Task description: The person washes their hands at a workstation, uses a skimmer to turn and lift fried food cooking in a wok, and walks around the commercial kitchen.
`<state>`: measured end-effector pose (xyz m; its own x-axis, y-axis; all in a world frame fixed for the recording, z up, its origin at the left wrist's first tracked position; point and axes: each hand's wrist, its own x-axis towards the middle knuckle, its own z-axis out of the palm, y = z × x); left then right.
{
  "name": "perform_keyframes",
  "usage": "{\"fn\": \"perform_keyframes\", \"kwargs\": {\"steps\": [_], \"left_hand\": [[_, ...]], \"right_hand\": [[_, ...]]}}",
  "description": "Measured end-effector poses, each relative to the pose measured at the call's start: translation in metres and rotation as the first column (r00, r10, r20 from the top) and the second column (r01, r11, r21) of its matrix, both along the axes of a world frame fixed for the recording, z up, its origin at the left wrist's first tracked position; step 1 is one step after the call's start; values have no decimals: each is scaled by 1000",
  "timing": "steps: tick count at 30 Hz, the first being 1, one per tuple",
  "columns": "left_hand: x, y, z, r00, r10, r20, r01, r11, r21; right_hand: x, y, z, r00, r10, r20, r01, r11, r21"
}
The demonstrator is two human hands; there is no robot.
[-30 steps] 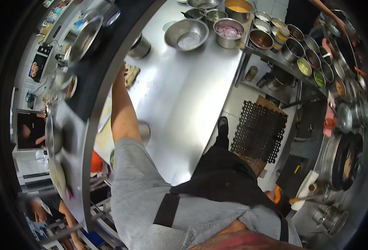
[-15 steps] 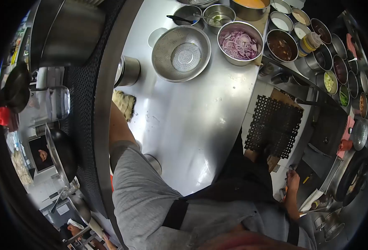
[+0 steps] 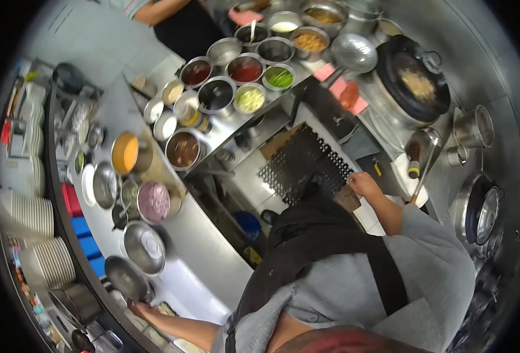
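My left hand (image 3: 140,309) reaches out at the lower left, its fingers closed at the near edge of a dark wok (image 3: 125,276); the exact grip is small and partly hidden. The wok is tilted beside a perforated metal colander (image 3: 134,238) on the steel counter. Behind the colander stands a metal bowl of sliced red onion (image 3: 154,202). My right hand (image 3: 363,184) is by my right side, above the floor, with its fingers curled. Whether it holds something small I cannot make out.
Beside the onion is a pot of orange liquid (image 3: 125,152). Several sauce and vegetable containers, including green slices (image 3: 280,77), fill the far counter. A large wok (image 3: 389,79) sits on the right-hand stove. A perforated mat (image 3: 301,159) covers the floor. Another person (image 3: 189,29) stands at the far side.
My view has turned to the right, bringing the stove and far counter into fuller sight. My left hand, hidden before, now shows at the wok, which is beside the colander. My right arm remains low.
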<state>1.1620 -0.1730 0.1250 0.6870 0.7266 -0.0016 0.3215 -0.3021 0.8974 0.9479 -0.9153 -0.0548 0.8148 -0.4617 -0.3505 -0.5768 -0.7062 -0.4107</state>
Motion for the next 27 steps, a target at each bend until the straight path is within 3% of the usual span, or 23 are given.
{"fn": "perform_keyframes", "kwargs": {"steps": [2, 3, 4, 5, 6, 7, 8, 9, 10, 11, 12, 15, 16, 17, 18, 22, 26, 27], "left_hand": [[13, -107, -8, 989, -108, 103, 127, 972, -197], [27, -133, -32, 970, -238, 38, 240, 939, -248], [38, -218, -26, 951, -308, 30, 304, 907, -292], [52, -281, -30, 803, -580, 138, 588, 733, -341], [54, -368, -5, 830, -557, -25, 505, 771, -389], [74, -414, -27, 643, -753, 136, 737, 561, -376], [91, -460, -46, 504, -814, 289, 845, 397, -358], [101, -511, -41, 484, -866, 124, 852, 434, -294], [111, -559, -36, 437, -882, 174, 865, 359, -351], [119, -600, -21, 356, -933, 52, 887, 321, -331], [122, -643, -10, 345, -927, 147, 902, 285, -324], [148, -737, -11, 245, -947, 209, 909, 150, -389], [154, -766, -10, 206, -952, 225, 907, 100, -409], [162, -793, -11, 141, -963, 228, 914, 38, -404], [167, -820, -12, 98, -967, 234, 918, -2, -396], [198, -928, -26, 44, -971, 235, 884, -72, -462], [248, -1047, -46, -24, -971, 240, 827, -154, -541], [254, -1076, -46, -3, -976, 217, 818, -127, -561]], "right_hand": [[4, -30, 9, 998, 29, 63, -34, 996, 77], [9, -42, 16, 996, 15, 83, -21, 998, 67], [14, -53, 23, 985, -27, 171, 10, 995, 102], [16, -65, 29, 966, -63, 249, 28, 989, 142], [17, -75, 35, 967, -59, 248, 23, 989, 145], [19, -85, 39, 939, -135, 316, 77, 979, 190], [20, -94, 40, 904, -207, 374, 121, 963, 241], [16, -103, 39, 862, -142, 487, 90, 987, 130], [11, -106, 39, 871, -121, 475, 62, 988, 139], [5, -109, 40, 855, -258, 449, 168, 959, 230], [-3, -117, 44, 825, -384, 414, 275, 914, 300], [-41, -127, 36, 790, -434, 434, 359, 900, 246], [-55, -128, 32, 759, -541, 362, 441, 836, 325], [-71, -127, 26, 732, -537, 419, 473, 844, 254], [-82, -123, 32, 719, -597, 355, 551, 801, 232], [-123, -103, 28, 605, -770, 203, 773, 629, 81], [-112, -94, 50, 396, -915, 78, 903, 404, 146], [-108, -96, 50, 438, -893, 107, 896, 443, 27]]}}
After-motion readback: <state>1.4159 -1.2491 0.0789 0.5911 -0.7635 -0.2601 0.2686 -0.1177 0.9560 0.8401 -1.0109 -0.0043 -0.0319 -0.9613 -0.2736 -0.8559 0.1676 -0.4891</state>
